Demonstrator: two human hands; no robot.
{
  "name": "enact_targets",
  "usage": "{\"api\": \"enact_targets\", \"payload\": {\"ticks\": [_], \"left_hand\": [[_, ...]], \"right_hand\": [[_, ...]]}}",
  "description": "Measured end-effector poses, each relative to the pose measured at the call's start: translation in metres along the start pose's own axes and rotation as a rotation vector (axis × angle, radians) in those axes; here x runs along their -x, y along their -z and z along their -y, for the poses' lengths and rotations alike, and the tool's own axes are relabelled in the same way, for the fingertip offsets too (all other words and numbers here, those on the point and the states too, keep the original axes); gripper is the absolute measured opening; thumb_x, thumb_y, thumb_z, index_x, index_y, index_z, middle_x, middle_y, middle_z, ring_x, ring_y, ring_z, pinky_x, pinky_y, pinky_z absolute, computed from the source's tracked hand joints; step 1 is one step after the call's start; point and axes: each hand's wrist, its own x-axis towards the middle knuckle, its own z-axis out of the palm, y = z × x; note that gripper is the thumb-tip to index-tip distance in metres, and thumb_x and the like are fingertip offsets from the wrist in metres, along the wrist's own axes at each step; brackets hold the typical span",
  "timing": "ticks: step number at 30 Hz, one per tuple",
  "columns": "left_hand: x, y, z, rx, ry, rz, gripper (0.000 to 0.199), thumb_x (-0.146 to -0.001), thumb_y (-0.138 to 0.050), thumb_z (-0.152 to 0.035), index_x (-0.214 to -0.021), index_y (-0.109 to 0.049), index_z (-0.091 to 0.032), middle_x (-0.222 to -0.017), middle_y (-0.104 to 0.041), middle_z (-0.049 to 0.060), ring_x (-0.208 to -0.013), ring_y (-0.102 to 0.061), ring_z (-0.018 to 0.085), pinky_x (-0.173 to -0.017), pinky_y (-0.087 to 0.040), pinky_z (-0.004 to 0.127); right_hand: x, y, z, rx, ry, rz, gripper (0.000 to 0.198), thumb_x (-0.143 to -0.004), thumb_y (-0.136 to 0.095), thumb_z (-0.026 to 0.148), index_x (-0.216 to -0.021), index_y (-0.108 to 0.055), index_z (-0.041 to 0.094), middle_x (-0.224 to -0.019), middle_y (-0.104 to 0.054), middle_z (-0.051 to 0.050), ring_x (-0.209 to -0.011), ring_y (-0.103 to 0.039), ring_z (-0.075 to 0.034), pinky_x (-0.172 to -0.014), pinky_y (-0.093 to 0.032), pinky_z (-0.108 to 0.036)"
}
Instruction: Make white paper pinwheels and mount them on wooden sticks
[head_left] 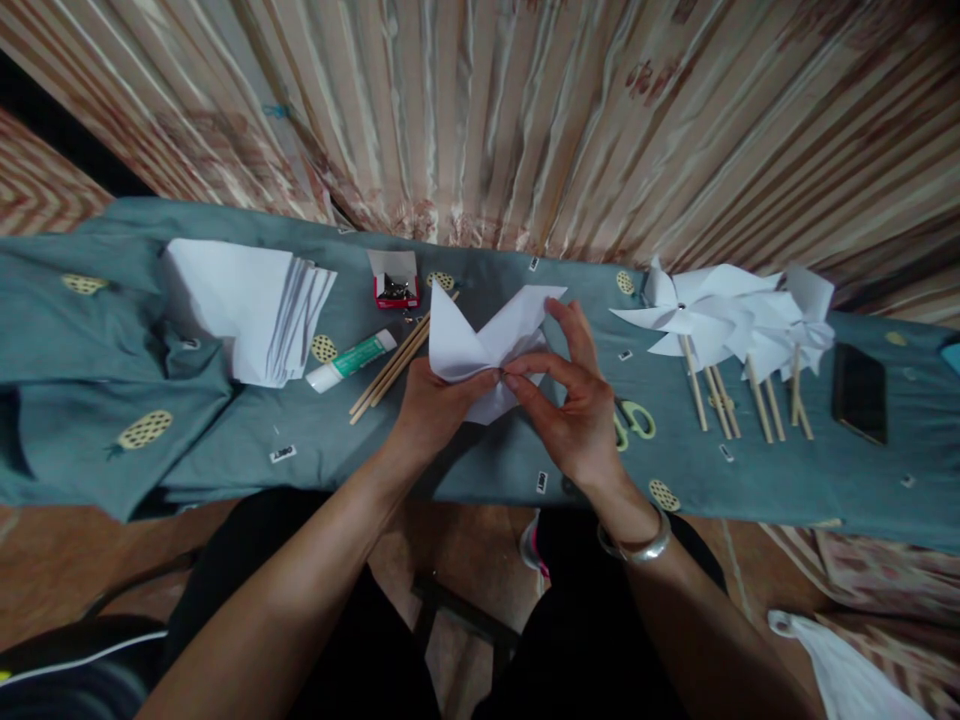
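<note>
A white paper pinwheel (453, 335), its corners folded up into blades, is held between both hands above the cloth. My left hand (435, 405) is closed on its lower left part, with the thumb pressed at the centre. My right hand (577, 405) pinches thumb and index finger together at that same centre, while another fingertip touches the upper right blade. Whatever small thing may lie between the fingertips there is too small to make out. Thin wooden sticks (390, 373) lie just left of my left hand. Green-handled scissors (639, 420) are partly hidden behind my right hand.
An open red box of small metal pins (396, 290) stands behind a glue stick (352, 361). Folded white paper sheets (232, 300) are stacked at left. Several pinwheels on sticks (720, 310) lie at right beside a dark phone (859, 393). A curtain (480, 120) hangs behind.
</note>
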Motion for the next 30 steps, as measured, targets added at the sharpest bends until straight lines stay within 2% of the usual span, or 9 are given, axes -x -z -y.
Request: {"api": "enact_targets", "payload": {"ticks": [6, 15, 21, 30], "left_hand": [[-0.0009, 0.0019, 0.0026, 0.027, -0.004, 0.029, 0.020, -0.056, -0.082, -0.020, -0.074, -0.075, -0.017, -0.073, -0.075, 0.001, -0.066, -0.067, 0.018, -0.065, -0.054, 0.029], [0.0017, 0.0039, -0.0040, 0.001, 0.062, 0.063, 0.037, -0.054, -0.085, -0.023, -0.088, -0.075, -0.013, -0.083, -0.077, 0.004, -0.075, -0.071, 0.021, -0.072, -0.057, 0.031], [0.0007, 0.0062, -0.0040, -0.034, 0.035, 0.072, 0.032, -0.055, -0.085, -0.024, -0.083, -0.075, -0.012, -0.082, -0.077, 0.005, -0.076, -0.071, 0.022, -0.076, -0.058, 0.034], [0.0027, 0.0071, -0.0069, -0.072, 0.059, 0.072, 0.035, -0.058, -0.085, -0.027, -0.088, -0.076, -0.012, -0.088, -0.078, 0.007, -0.083, -0.073, 0.026, -0.079, -0.059, 0.037]], "right_hand": [[-0.0006, -0.0002, -0.0011, -0.011, -0.001, -0.002, 0.007, -0.087, -0.064, 0.024, -0.087, -0.070, 0.025, -0.151, -0.042, 0.001, -0.148, -0.021, -0.029, -0.119, -0.018, -0.059], [-0.0016, 0.0011, -0.0040, -0.069, -0.077, 0.003, 0.005, -0.082, -0.069, 0.025, -0.084, -0.073, 0.024, -0.150, -0.045, 0.000, -0.147, -0.025, -0.029, -0.119, -0.018, -0.055], [-0.0014, 0.0002, -0.0035, -0.102, -0.119, -0.011, 0.004, -0.079, -0.072, 0.025, -0.083, -0.073, 0.024, -0.148, -0.047, -0.002, -0.145, -0.030, -0.028, -0.118, -0.023, -0.053], [0.0011, -0.0039, -0.0005, -0.160, -0.217, -0.117, 0.017, -0.074, -0.076, 0.027, -0.085, -0.065, 0.022, -0.145, -0.048, -0.008, -0.140, -0.039, -0.028, -0.115, -0.029, -0.052]]}}
